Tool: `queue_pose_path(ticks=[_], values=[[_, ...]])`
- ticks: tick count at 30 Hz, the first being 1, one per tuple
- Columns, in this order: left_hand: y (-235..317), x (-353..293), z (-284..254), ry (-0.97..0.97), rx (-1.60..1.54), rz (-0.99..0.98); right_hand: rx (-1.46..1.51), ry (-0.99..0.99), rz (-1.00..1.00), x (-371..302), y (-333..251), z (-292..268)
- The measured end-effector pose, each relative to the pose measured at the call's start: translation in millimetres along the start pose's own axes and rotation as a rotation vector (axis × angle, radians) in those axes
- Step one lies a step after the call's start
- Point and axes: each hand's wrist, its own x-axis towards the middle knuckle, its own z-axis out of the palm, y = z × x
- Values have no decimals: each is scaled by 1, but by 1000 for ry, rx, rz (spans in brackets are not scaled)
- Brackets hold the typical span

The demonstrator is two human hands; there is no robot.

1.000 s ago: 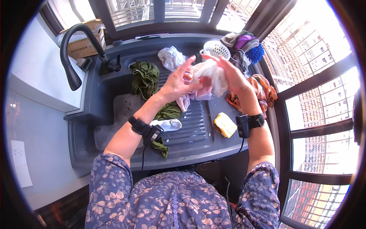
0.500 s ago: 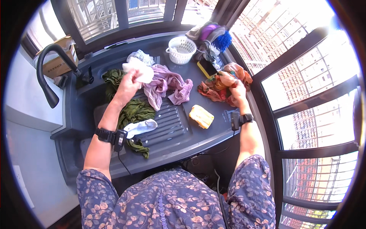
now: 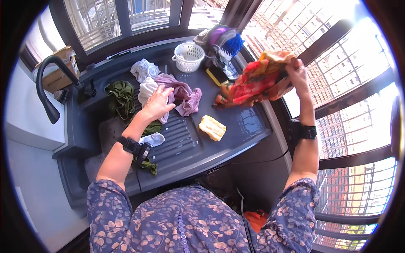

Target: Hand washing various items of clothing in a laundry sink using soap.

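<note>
My right hand [image 3: 298, 76] grips a red and orange patterned cloth [image 3: 263, 80], lifted at the right with its lower left end hanging near the counter. My left hand [image 3: 157, 102] is open, fingers spread, over the ribbed drainboard. Beside its fingers lie a white cloth [image 3: 147, 89] and a mauve cloth [image 3: 180, 90]. A white sock [image 3: 154, 139] rests near my left wrist, on the ribs. Dark green cloth [image 3: 121, 96] is bunched at the basin's edge, and part of it is hidden under my left forearm. A yellowish block of soap [image 3: 212, 128] lies right of the ribs.
A black faucet [image 3: 47, 92] arches over the grey sink [image 3: 71, 168] at left. Farther back are a pale bundled cloth [image 3: 144, 70], a white perforated basket [image 3: 188, 63], a yellow-and-black sponge [image 3: 217, 76] and a blue bristly thing [image 3: 233, 44]. Barred windows border the right side.
My right hand has raised the patterned cloth off the counter, up and to the right. My left hand has let go of the white cloth, which now lies by the mauve one.
</note>
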Motion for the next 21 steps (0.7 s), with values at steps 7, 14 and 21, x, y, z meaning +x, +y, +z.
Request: queue_pose_path(ticks=[7, 14, 21], values=[[1, -1, 0, -156, 145, -85, -767, -853, 146, -38, 52, 81], [-5, 26, 26, -158, 319, -170, -485, -384, -121, -4, 124, 220], [-17, 41, 27, -65, 206, -160, -413, -293, 167, 2, 159, 231]])
